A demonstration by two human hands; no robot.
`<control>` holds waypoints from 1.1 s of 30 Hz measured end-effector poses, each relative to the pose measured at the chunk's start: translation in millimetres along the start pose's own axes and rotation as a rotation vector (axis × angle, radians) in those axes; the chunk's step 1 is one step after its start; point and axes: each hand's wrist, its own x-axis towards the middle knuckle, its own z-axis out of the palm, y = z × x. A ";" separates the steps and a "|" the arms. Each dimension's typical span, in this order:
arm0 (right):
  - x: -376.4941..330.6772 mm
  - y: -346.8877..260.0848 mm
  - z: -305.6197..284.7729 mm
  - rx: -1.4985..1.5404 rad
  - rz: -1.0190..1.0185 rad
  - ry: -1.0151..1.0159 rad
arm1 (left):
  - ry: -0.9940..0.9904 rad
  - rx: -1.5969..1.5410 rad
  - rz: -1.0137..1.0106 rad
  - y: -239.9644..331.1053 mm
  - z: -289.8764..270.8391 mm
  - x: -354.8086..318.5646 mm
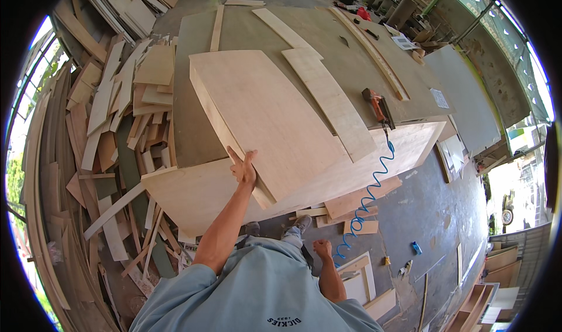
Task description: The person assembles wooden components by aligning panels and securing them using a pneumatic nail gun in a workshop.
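Left hand [244, 169] flat on plywood box [263, 121] near edge, fingers spread, right hand [322, 249] fisted at side, well apart

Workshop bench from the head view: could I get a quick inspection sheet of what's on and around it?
Surface: large workbench, grey-green top, mostly covered by boards.
Job's things: pale plywood box lying on a larger plywood sheet that overhangs the bench's near edge.
Clutter: loose plank across the box; long strips on the far bench; offcut pile at left.
Fingers: left hand flat against the box's near corner; right hand closed in a fist, hanging by the hip, holding nothing seen.
Cables: blue coiled air hose running from an orange nail gun down to the floor.
Surroundings: concrete floor, scrap wood, stacked panels.
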 end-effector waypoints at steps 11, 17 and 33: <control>6.1 -18.4 -2.6 -0.006 -0.046 -0.026 | 0.001 0.031 -0.007 1.7 -0.3 -1.9; 7.2 -13.6 -3.5 0.020 -0.010 -0.033 | -0.001 0.038 -0.001 2.2 2.5 -1.6; 5.6 -17.8 -4.8 0.015 -0.008 -0.047 | 0.006 0.039 0.007 1.7 2.6 -1.2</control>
